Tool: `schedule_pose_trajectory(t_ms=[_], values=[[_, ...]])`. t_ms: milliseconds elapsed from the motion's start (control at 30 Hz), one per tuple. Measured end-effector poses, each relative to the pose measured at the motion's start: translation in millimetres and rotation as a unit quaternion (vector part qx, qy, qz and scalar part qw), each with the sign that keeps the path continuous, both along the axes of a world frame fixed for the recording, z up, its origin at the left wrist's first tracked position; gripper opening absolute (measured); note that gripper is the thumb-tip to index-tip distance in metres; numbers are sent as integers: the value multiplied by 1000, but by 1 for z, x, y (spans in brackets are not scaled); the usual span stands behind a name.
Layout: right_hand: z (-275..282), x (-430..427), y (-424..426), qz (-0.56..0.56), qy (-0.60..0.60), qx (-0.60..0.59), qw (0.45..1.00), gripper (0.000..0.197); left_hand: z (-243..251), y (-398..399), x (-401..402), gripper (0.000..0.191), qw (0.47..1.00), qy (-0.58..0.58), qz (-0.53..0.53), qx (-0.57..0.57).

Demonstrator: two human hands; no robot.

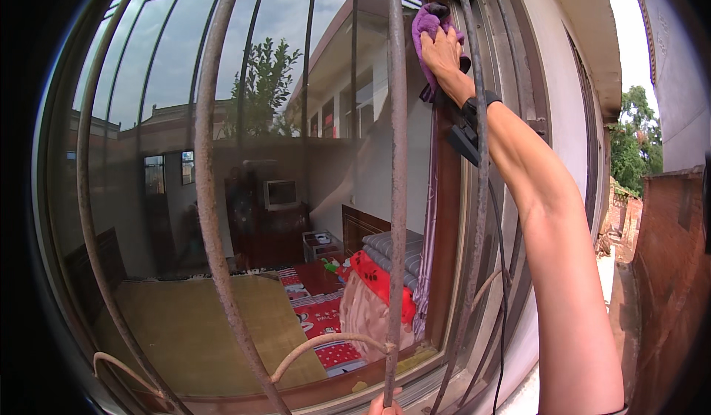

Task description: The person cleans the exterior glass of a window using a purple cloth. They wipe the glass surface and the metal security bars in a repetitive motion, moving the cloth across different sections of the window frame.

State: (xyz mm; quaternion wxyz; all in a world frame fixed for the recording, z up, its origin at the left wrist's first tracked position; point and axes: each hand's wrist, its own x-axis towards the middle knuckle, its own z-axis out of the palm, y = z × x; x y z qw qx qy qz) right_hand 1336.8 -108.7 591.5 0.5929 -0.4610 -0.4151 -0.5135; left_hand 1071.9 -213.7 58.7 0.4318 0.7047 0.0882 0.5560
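My right hand (444,59) reaches between the metal bars and presses a purple cloth (426,26) to the upper right corner of the window pane (333,165). A black wristband (480,104) with a dark box sits at the right wrist, and a black cable (501,281) hangs below it. Only part of my left hand (384,406) shows at the bottom edge, its fingers around the lower end of a rusty upright bar (396,192).
Several rusty bars (208,137) with curved pieces (328,337) stand before the glass. Behind it are a bed, folded bedding (389,254) and a television (280,195). A pale outer wall (547,54) and a brick wall (666,259) stand on the right.
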Motion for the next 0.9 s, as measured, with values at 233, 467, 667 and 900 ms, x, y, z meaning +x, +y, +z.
schedule_pose_trajectory(t_ms=[233,467,667,900], values=[[-49,-101,15,48,-536,-43,842,40,-3,2,-6,27,1000,13,22,-1],[-20,-79,14,-17,-380,-3,925,45,11,-9,-9,24,998,16,-15,-66],[35,-32,7,-54,51,-66,995,47,15,-8,-22,24,993,60,-20,-104],[108,28,30,-79,121,172,974,39,-1,-13,-12,22,989,56,-2,-136]])
